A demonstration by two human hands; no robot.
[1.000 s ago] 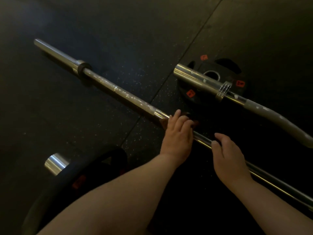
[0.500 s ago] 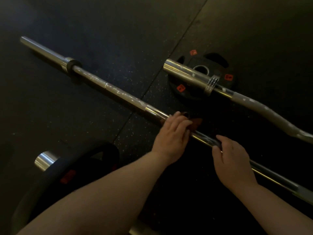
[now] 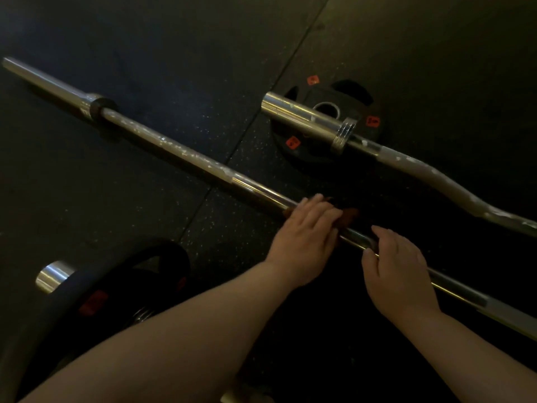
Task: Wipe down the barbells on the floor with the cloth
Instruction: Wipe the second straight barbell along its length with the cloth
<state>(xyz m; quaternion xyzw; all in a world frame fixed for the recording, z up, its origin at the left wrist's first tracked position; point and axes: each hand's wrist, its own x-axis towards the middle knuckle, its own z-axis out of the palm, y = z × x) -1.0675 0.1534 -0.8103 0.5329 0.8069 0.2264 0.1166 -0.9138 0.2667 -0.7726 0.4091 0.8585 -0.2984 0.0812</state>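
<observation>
A long straight barbell (image 3: 186,154) lies diagonally across the dark rubber floor, its shaft flecked with white marks towards the far end. My left hand (image 3: 305,237) wraps a reddish-brown cloth (image 3: 350,215) round the shaft near its middle. Just to the right, my right hand (image 3: 398,266) grips the bare shaft. A curved barbell (image 3: 430,170) with white flecks lies beyond, to the right.
A small black weight plate (image 3: 363,106) with orange labels sits under the curved bar's sleeve. At the lower left a large black plate (image 3: 87,301) is loaded on another bar with a chrome end (image 3: 53,276). A floor-mat seam (image 3: 247,135) runs diagonally.
My left hand with the cloth has slid a little down the shaft towards my right hand. The view has shifted slightly, so the bars sit further left in the frame.
</observation>
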